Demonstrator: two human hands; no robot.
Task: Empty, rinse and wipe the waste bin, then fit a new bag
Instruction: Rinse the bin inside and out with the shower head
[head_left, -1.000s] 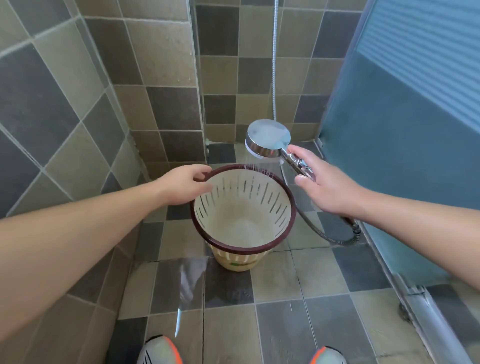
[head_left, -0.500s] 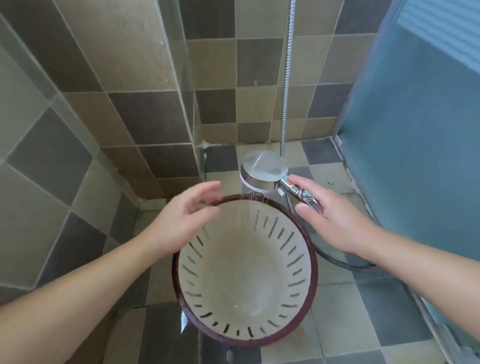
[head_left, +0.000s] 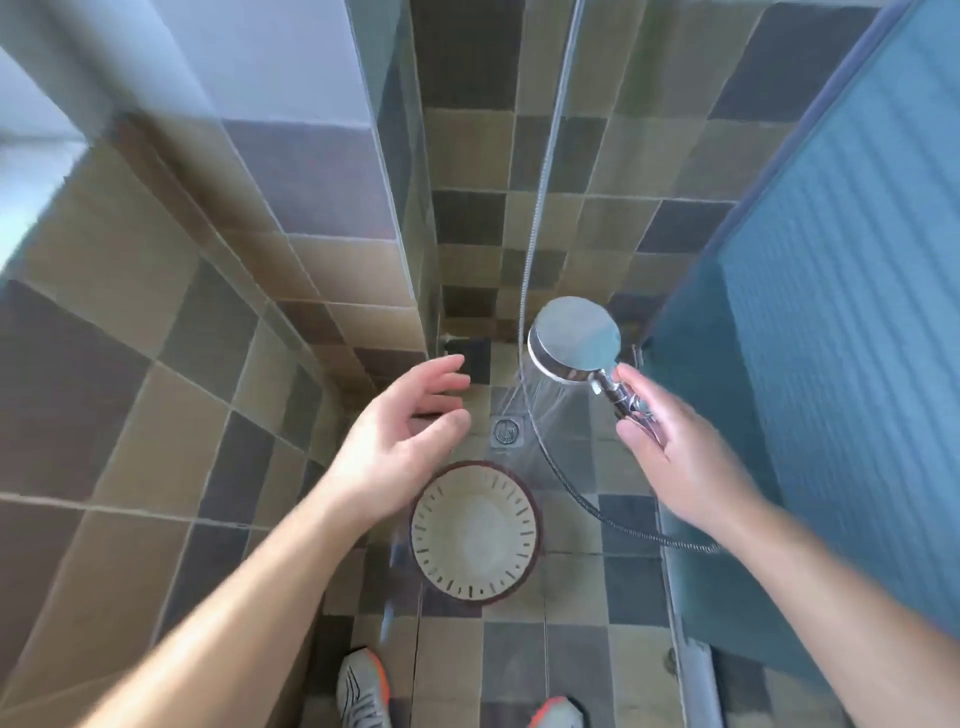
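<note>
Bin released since half a second ago: left hand (head_left: 400, 441) then curled over the rim, now raised clear of it, fingers loose and spread, holding nothing. Round cream plastic waste bin with slotted wall and dark red rim (head_left: 475, 538) now standing upright by itself on the chequered grey and tan tiled floor (head_left: 582, 654), near the middle of the floor, just short of the square metal floor drain (head_left: 506, 431). Looked down into from higher up than before; no rubbish seen inside.

Right hand (head_left: 670, 447) wrapped round the handle of the chrome round shower head (head_left: 574, 338), as in both earlier frames. Head lifted and shifted toward the far edge of the floor; spray now falling faintly toward the drain, not into the bin.

Judgement: rinsing pass probably ending or paused; wiping and fitting of the new bag not yet begun. No cloth or bag in sight.

Hard to make out: strong motion blur over walls and forearms; spray barely visible; water left in the bin not discernible. Metal hose (head_left: 535, 244) cut off at the upper frame edge, tap hidden. Grey and orange shoes (head_left: 361, 686) cropped at the lower edge. Frosted blue door panel (head_left: 831, 291) screening the right side.
</note>
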